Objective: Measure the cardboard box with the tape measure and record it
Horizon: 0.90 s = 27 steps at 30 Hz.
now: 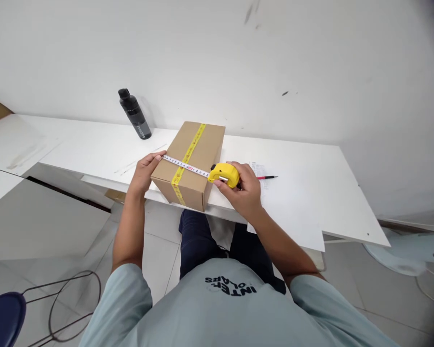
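A brown cardboard box (pixel 197 144) sealed with yellow tape sits at the front edge of a white table (pixel 311 193). Across its top stretches the white blade of a yellow tape measure (pixel 224 174). My right hand (pixel 244 190) grips the yellow case at the box's right edge. My left hand (pixel 146 168) rests against the box's left edge, thumb and fingers pinching the end of the blade there.
A black bottle (pixel 134 114) stands at the back of the table by the wall. A red pen (pixel 267 178) lies on a printed sheet (pixel 260 169) right of my right hand. A wire stool frame (pixel 72 303) stands on the tiled floor at lower left.
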Available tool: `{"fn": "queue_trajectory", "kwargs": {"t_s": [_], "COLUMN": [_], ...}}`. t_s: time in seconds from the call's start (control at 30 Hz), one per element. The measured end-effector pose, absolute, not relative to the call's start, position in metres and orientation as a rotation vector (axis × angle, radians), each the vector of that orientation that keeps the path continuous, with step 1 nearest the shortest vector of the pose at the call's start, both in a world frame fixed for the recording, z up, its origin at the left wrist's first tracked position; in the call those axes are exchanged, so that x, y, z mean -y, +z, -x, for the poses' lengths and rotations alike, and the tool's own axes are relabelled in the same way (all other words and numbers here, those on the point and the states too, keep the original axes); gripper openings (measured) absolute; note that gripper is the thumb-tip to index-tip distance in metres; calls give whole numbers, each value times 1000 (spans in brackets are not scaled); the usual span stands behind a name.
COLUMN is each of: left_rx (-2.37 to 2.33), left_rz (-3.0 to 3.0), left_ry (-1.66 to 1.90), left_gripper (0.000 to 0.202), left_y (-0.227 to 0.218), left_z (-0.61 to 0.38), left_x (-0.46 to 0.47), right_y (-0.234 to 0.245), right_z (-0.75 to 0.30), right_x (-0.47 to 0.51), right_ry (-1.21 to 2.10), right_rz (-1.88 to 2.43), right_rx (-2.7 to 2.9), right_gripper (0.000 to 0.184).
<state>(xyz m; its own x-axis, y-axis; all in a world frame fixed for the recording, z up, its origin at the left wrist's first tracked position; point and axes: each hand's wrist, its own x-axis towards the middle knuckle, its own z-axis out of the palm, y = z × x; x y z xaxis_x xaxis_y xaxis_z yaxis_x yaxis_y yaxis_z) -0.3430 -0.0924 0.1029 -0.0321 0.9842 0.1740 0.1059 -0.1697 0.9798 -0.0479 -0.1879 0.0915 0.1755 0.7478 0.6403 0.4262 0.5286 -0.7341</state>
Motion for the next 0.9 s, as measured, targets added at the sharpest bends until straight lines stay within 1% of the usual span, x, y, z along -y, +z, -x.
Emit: {"fn": "queue_trajectory", "kwargs": {"t_s": [0.27,0.37,0.5,0.63,0.73,0.8,0.9], "left_rx": [-1234,-1252,-1293,-1297,-1319,-1348,-1428], "left_rz": [-1526,-1639,-1704,-1674,-1781,-1903,-2104], "left_ry": [1322,1316,1288,1223,1142,1109,1159], "left_gripper": [61,53,39,33,33,31,25], "left_y": [95,103,119,129,134,141,156], "left_z": [343,341,337,338,343,346,342], "left_x": [118,130,145,146,138,136,155], "right_y": [90,90,87,81,77,77,79], "right_z": [34,24,12,11,15,17,15], "right_x": [182,181,180,178,176,176,181], "right_ry": [404,456,484,457,446,418,348], "right_rz": [1126,1149,1168,1158,1109,1066,1054], "right_rx": [1397,1402,1459,1469,1418,1400,1387], "right_gripper": [43,49,63,72,71,66,60]}}
